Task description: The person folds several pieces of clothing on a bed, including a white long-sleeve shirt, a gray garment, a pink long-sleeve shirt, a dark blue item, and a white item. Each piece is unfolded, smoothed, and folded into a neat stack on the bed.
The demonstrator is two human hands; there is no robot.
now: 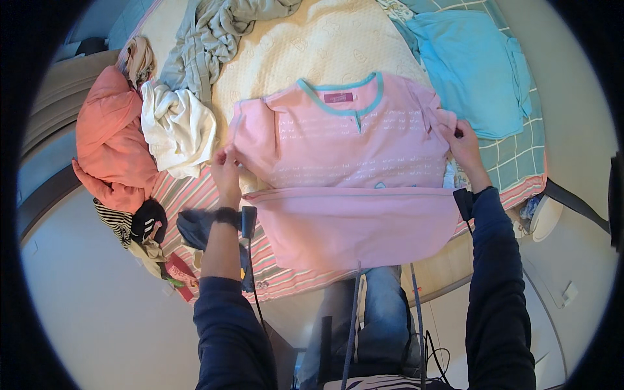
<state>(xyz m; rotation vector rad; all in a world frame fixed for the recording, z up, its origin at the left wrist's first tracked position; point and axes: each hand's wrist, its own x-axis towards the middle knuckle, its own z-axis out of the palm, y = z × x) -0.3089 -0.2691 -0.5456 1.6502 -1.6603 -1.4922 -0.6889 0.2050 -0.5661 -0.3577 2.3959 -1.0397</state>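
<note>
A pink short-sleeved top (336, 170) with a teal-trimmed neckline lies spread before me on the bed, its lower part folded up so that a hem crosses the front. My left hand (226, 168) pinches the edge of the sleeve at the left. At the opposite side, my right hand (463, 144) grips the cuff of the other sleeve, which is bunched and creased. The neckline points away from me and a label shows inside it. Near my legs the bottom fold hangs over the bed's edge.
Folded turquoise cloth (473, 73) lies at the far right. To the left are a white cloth (178, 129), a coral garment (109, 131) and a crumpled grey garment (202, 53). Dark clothing (192, 226) lies beside my left forearm. A cream quilted pad (312, 36) covers the bed's middle.
</note>
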